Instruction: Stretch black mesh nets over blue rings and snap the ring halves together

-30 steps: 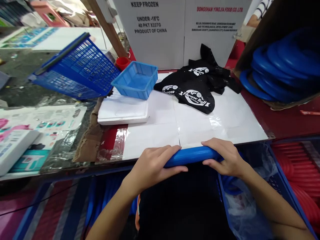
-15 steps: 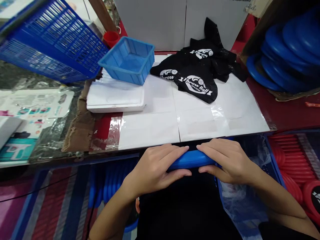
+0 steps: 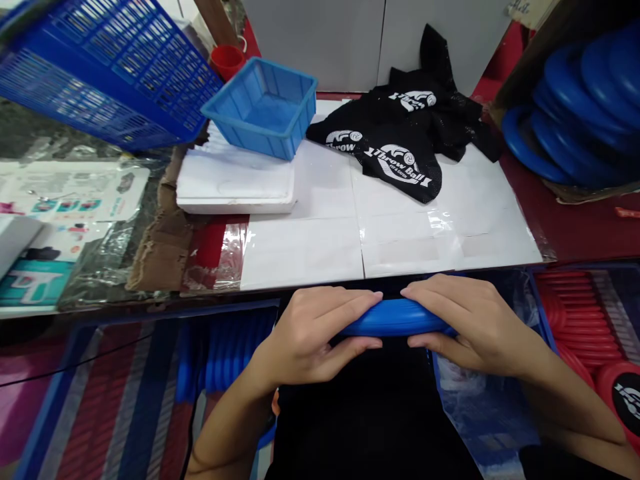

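A blue plastic ring (image 3: 395, 318) is held edge-on just below the front edge of the table, so only its near rim shows. My left hand (image 3: 320, 330) grips its left side, fingers over the top and thumb underneath. On the right side my right hand (image 3: 465, 323) pinches it the same way. Past the hands, black mesh fabric pieces (image 3: 430, 133) printed "Throw Ball" lie in a loose heap on the white tabletop (image 3: 310, 250). The ring's far side is hidden.
A light blue tray (image 3: 250, 133) sits on a white foam block (image 3: 235, 203), beside a blue basket (image 3: 115, 80). Blue rings (image 3: 580, 120) are stacked at right. Below the table are more blue rings (image 3: 230, 347), red rings (image 3: 585, 320) and a red disc (image 3: 620, 397) with a black centre.
Both hands still grip the blue ring; the right hand has shifted slightly right, widening the gap between them. The view has moved a little.
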A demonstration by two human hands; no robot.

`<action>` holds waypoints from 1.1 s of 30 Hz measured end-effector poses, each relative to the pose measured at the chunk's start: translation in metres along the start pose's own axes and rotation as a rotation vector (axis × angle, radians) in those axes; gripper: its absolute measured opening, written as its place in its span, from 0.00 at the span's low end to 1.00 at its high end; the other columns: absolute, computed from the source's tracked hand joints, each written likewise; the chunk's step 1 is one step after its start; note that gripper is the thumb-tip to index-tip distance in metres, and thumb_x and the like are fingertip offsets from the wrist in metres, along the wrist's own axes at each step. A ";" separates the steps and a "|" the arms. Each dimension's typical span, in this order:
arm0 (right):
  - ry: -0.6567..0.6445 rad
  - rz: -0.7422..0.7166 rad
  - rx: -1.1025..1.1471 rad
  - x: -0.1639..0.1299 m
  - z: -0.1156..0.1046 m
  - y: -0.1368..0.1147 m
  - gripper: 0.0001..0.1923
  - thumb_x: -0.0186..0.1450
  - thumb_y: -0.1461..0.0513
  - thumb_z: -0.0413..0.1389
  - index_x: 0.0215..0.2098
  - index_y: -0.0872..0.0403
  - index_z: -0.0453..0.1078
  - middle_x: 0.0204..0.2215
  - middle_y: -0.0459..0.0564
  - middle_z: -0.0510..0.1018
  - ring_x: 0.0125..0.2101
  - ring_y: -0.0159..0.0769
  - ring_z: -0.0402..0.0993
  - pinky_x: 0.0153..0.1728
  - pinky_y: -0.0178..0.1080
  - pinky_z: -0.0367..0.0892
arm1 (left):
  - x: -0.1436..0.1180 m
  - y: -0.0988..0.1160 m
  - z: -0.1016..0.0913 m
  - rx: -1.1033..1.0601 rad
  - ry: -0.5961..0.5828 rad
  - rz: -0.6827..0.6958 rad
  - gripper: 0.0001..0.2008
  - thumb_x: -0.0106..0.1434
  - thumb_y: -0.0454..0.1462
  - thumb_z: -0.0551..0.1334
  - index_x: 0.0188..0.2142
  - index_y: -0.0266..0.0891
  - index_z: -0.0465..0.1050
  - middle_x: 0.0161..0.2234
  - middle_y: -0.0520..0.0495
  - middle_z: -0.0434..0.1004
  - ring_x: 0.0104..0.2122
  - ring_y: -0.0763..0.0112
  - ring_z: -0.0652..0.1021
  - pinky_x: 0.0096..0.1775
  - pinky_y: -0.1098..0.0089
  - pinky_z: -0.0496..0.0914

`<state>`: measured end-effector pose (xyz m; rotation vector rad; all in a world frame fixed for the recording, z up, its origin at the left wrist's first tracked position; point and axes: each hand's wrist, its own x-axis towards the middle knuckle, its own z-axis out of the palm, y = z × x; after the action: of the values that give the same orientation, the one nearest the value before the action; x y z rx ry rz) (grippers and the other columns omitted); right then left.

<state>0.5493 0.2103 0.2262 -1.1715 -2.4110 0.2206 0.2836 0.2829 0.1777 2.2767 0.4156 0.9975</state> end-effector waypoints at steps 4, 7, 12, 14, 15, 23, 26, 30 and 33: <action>0.083 0.045 -0.023 -0.001 0.006 -0.007 0.19 0.77 0.55 0.57 0.61 0.57 0.72 0.41 0.57 0.86 0.35 0.45 0.83 0.36 0.44 0.79 | -0.002 0.003 0.004 0.026 0.051 -0.027 0.20 0.72 0.42 0.68 0.61 0.40 0.78 0.47 0.40 0.89 0.42 0.58 0.89 0.44 0.64 0.84; 0.159 0.061 -0.057 -0.002 0.012 -0.011 0.19 0.76 0.55 0.57 0.61 0.57 0.72 0.40 0.58 0.87 0.34 0.46 0.83 0.35 0.46 0.78 | -0.004 0.002 0.008 0.048 0.115 -0.008 0.20 0.72 0.41 0.68 0.61 0.40 0.78 0.46 0.40 0.89 0.39 0.59 0.89 0.41 0.64 0.83; 0.161 0.054 -0.035 -0.002 0.015 -0.005 0.19 0.77 0.54 0.57 0.60 0.56 0.73 0.40 0.57 0.87 0.34 0.45 0.84 0.34 0.44 0.79 | 0.000 0.002 0.006 0.076 0.092 -0.013 0.20 0.73 0.41 0.68 0.61 0.39 0.78 0.47 0.38 0.89 0.43 0.57 0.89 0.44 0.64 0.84; 0.151 0.048 -0.010 -0.003 0.013 -0.001 0.18 0.77 0.54 0.58 0.59 0.56 0.73 0.41 0.57 0.87 0.36 0.44 0.85 0.36 0.44 0.80 | 0.005 0.001 0.002 0.050 0.041 -0.018 0.19 0.73 0.42 0.68 0.61 0.38 0.78 0.48 0.38 0.89 0.45 0.58 0.89 0.47 0.64 0.84; 0.149 0.046 -0.002 -0.003 0.012 0.001 0.19 0.77 0.53 0.58 0.59 0.56 0.73 0.42 0.57 0.88 0.38 0.45 0.86 0.38 0.43 0.81 | 0.008 0.000 0.000 0.028 0.018 -0.018 0.19 0.73 0.42 0.68 0.60 0.38 0.78 0.48 0.38 0.89 0.46 0.58 0.89 0.48 0.65 0.84; 0.110 0.092 0.069 -0.009 -0.019 0.026 0.19 0.75 0.48 0.61 0.54 0.52 0.74 0.38 0.52 0.88 0.35 0.41 0.87 0.37 0.38 0.81 | -0.011 -0.035 -0.004 -0.236 0.234 -0.103 0.18 0.70 0.49 0.71 0.53 0.43 0.85 0.42 0.41 0.90 0.39 0.55 0.89 0.43 0.62 0.84; 0.151 0.084 0.069 -0.012 -0.020 0.033 0.16 0.75 0.48 0.60 0.48 0.52 0.74 0.31 0.47 0.86 0.29 0.36 0.85 0.31 0.36 0.76 | -0.018 -0.047 -0.003 -0.401 0.284 -0.140 0.18 0.69 0.51 0.71 0.51 0.43 0.85 0.40 0.41 0.89 0.37 0.57 0.88 0.39 0.64 0.82; 0.103 0.057 0.006 -0.009 -0.006 0.029 0.18 0.76 0.47 0.58 0.45 0.54 0.74 0.29 0.47 0.85 0.26 0.35 0.83 0.28 0.36 0.72 | -0.004 -0.038 -0.008 -0.326 0.019 -0.156 0.23 0.68 0.55 0.71 0.53 0.42 0.82 0.41 0.43 0.88 0.37 0.62 0.86 0.39 0.68 0.79; 0.071 0.028 -0.068 -0.003 0.005 0.020 0.20 0.77 0.46 0.57 0.44 0.55 0.74 0.30 0.49 0.85 0.27 0.37 0.82 0.28 0.38 0.70 | 0.015 -0.019 -0.009 -0.134 -0.209 -0.155 0.23 0.70 0.49 0.71 0.59 0.41 0.77 0.46 0.44 0.88 0.41 0.61 0.87 0.44 0.67 0.79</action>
<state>0.5626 0.2208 0.2138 -1.2229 -2.3583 0.1051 0.2861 0.3088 0.1782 2.1646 0.4157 0.6820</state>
